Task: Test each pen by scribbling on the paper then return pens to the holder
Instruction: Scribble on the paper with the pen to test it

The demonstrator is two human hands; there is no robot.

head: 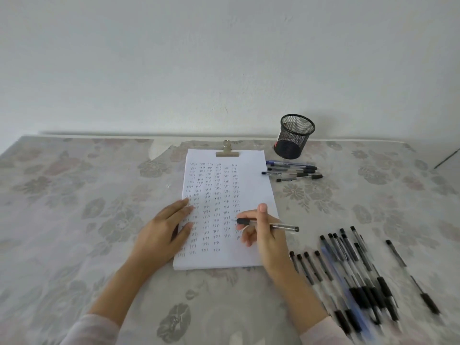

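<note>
A white paper pad (249, 175) under a metal clip (227, 151) lies mid-table, covered in columns of small ink marks. My left hand (164, 230) rests flat on its left edge, fingers straight. My right hand (261, 235) holds a clear pen with a black grip (286, 226), its tip just above the paper's lower right part. A black mesh holder (293, 136) stands upright behind the pad to the right. Several pens (293, 170) lie in front of the holder. A larger spread of pens (353, 275) lies at the right front.
The table carries a grey floral cloth (74, 195) and ends at a white wall. One pen (413, 277) lies apart at the far right front. A thin dark rod (446, 159) shows at the right edge.
</note>
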